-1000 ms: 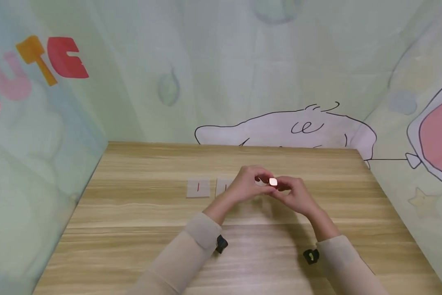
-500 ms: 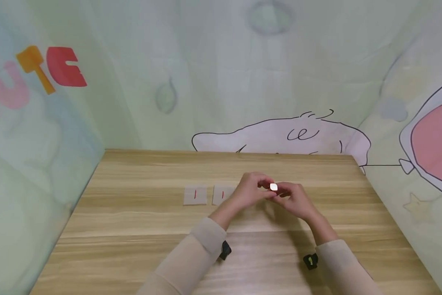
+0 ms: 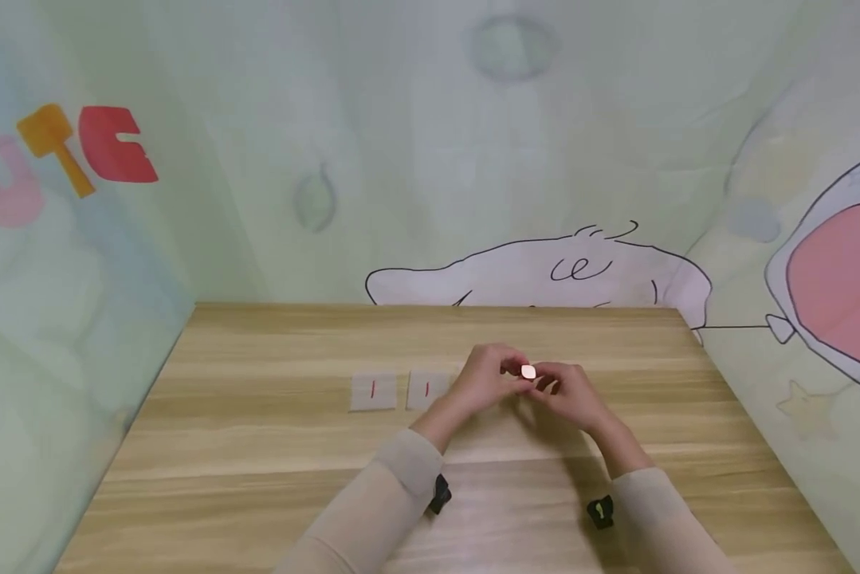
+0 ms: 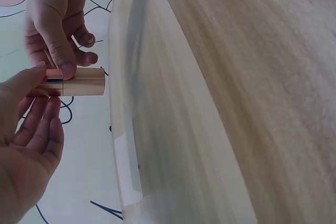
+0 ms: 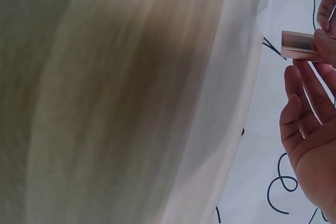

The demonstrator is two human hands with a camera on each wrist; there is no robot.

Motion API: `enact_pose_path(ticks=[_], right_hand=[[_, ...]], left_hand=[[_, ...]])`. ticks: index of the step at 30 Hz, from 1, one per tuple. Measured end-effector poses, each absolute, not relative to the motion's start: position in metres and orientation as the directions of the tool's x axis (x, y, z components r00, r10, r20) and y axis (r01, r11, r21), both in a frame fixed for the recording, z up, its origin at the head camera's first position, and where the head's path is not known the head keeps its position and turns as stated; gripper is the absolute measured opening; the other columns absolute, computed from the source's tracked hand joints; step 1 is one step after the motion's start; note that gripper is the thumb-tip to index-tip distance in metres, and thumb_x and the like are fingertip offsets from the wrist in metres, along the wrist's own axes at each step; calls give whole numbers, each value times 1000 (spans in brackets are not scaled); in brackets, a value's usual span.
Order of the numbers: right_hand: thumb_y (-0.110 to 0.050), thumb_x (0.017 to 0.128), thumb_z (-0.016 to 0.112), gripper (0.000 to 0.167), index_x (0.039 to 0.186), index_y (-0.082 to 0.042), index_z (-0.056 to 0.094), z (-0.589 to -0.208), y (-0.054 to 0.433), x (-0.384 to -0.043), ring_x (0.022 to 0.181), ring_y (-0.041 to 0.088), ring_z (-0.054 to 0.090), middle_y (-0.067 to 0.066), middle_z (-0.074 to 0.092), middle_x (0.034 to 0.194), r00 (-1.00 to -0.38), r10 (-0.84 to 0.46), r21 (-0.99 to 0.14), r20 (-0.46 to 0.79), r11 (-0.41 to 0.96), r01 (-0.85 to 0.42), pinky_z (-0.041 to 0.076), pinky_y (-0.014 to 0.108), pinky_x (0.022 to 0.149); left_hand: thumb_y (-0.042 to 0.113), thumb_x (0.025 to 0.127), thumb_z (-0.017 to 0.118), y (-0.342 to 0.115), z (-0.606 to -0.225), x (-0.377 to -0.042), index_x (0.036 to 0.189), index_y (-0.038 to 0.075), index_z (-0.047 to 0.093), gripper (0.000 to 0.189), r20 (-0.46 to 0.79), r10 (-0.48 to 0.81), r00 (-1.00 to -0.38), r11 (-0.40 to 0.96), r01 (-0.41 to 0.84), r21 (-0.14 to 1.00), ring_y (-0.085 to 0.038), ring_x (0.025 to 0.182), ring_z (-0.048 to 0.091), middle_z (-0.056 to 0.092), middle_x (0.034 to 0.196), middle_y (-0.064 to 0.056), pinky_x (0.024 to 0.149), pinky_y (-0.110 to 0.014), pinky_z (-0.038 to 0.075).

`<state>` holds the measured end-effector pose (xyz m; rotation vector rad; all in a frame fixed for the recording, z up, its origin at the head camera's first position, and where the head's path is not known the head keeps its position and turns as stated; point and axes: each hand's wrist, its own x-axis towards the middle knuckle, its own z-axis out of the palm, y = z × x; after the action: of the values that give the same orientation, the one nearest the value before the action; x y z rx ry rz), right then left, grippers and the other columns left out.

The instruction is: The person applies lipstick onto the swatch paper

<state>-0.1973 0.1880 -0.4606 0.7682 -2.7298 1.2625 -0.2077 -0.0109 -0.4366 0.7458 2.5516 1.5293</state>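
A shiny rose-gold tube that looks like a lipstick (image 3: pixel 528 371) is held above the table between both hands. My left hand (image 3: pixel 483 379) pinches it from the left with thumb and fingers. From the other side my right hand (image 3: pixel 571 392) pinches it too. In the left wrist view the tube (image 4: pixel 84 82) lies sideways, with a dark shiny band partway along it. Its near end (image 5: pixel 298 44) sticks out from the fingers in the right wrist view, where the right hand (image 5: pixel 315 140) has its lower fingers loosely bent.
Two pale square cards, the left card (image 3: pixel 373 392) and the right card (image 3: pixel 426 391), lie on the wooden table (image 3: pixel 272 446), each with a red stroke. Behind the table hangs a printed cloth (image 3: pixel 415 159). A dark wrist camera (image 3: pixel 601 512) sits by the right cuff.
The head view has tilted up, so the table appears lower. Both hands keep hold of the lipstick tube with little visible movement; more of the right card shows beside the left hand.
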Motion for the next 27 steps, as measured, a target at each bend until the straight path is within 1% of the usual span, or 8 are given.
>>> enact_pose_path(ticks=[5,8,12,15,21,24,27], right_hand=[[-2,85,78,17,101,-7,76,-466,188,-200,77,13,68,6,75,97,-882,-423,-712,208,553,-433,56,28,65],[-1,86,78,20,105,-5,76,-466,188,-201,78,15,68,9,75,101,-887,-424,-717,183,560,-415,57,29,67],[-2,87,77,18,105,-5,76,-466,189,-201,78,16,69,10,75,102,-884,-434,-715,172,562,-415,57,29,68],[-5,88,77,16,104,-6,76,-467,191,-200,74,13,67,8,75,99,-885,-437,-713,161,568,-410,55,27,64],[-8,88,79,10,98,-9,76,-472,195,-199,65,7,60,0,73,87,-891,-431,-718,143,575,-393,50,24,56],[-8,88,79,9,95,-10,75,-474,196,-200,63,6,59,-2,71,83,-888,-434,-710,149,578,-402,49,23,55],[-7,88,79,9,95,-9,75,-476,197,-201,63,6,58,-1,71,83,-884,-441,-704,154,579,-412,48,23,55]], left_hand=[[9,81,86,-10,-443,-210,93,10,78,15,169,434,-885,390,354,850,-10,84,65,72,88,4,77,-20,52],[9,81,86,-9,-445,-211,94,9,78,15,165,435,-885,389,350,852,-11,84,65,72,88,3,77,-21,52],[8,81,86,-8,-447,-214,97,7,78,19,163,434,-886,388,346,854,-10,83,65,72,88,2,77,-21,52],[8,80,87,-5,-451,-215,97,7,78,19,154,437,-886,388,340,857,-9,81,64,72,87,2,76,-20,52],[7,79,87,0,-457,-216,94,8,77,17,140,444,-885,392,333,858,-11,80,65,71,83,3,72,-20,50],[7,80,87,2,-458,-216,94,8,77,17,131,438,-889,391,320,863,-11,80,65,71,84,3,72,-20,50],[8,80,86,3,-458,-216,96,8,78,18,122,435,-892,390,309,867,-10,81,66,72,87,2,72,-20,51]])
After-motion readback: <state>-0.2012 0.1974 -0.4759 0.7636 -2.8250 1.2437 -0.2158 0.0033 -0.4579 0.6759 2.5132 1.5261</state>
